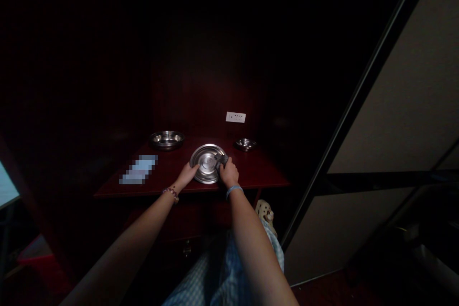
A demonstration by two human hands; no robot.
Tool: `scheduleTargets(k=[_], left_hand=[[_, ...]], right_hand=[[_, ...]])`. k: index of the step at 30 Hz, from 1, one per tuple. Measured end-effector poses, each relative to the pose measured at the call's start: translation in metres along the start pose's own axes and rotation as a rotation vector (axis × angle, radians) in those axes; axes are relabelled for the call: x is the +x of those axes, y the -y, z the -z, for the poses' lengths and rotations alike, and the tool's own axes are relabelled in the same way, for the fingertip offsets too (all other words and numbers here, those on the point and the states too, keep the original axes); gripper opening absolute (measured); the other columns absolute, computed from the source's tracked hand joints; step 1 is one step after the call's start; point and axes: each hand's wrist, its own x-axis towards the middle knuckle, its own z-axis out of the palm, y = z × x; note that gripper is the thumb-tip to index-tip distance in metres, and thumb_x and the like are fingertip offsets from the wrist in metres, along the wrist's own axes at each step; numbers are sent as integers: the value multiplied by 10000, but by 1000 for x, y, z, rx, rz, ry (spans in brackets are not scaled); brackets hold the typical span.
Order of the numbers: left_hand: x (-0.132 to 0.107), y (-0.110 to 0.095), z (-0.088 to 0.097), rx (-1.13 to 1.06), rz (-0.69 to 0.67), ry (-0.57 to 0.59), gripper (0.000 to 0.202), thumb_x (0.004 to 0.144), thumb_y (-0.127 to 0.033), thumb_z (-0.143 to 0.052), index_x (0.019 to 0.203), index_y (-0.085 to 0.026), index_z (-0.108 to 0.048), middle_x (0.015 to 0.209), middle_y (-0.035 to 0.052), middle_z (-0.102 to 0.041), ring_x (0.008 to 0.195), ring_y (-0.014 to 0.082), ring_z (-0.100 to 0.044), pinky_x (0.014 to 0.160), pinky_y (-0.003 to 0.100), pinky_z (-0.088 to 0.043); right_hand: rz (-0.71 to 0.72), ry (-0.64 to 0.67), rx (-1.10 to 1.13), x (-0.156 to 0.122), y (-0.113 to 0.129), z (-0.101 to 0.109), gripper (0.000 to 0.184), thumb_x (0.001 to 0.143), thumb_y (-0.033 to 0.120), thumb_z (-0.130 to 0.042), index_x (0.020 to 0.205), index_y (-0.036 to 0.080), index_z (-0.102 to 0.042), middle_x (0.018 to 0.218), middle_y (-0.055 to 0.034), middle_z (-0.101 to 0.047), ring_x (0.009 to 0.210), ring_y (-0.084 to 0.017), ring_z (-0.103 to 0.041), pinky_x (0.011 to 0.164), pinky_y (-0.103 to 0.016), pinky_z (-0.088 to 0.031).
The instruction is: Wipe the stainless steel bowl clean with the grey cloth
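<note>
A round, shiny metal plate is tilted toward me above the front of the dark red desk top. My left hand grips its left rim, thumb over the inner side. In my right hand is a bunched grey cloth, pressed against the plate's right inner side. The fingers of both hands are closed and partly hidden.
A metal dish stands at the back left, a smaller metal bowl at the back right. A blurred pale sheet-like patch lies at left. Behind is a white wall socket. A pale clog shows below the desk's right side.
</note>
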Motion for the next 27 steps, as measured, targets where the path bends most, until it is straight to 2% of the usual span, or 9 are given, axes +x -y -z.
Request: scheduleTargets(k=[20,27], left_hand=[[4,6,1,-7,19,13,351,692,-256,-535,1000,-97,-591,1080,139,-627,1020,237,-569,909,341,-404],[1,3,1,-7,12,5,353,701,-260,-529,1003,-87,-588,1069,140,-632,1005,236,-576,909,341,-404]], right_hand=[[-7,5,-6,1,0,-1,305,846,299,-405,1117,163,-377,990,-130,-594,927,-238,-582,730,-327,-440],[4,5,-3,1,0,0,298,843,302,-410,1103,161,-381,984,-129,-599,913,-239,-587,719,-321,-443]])
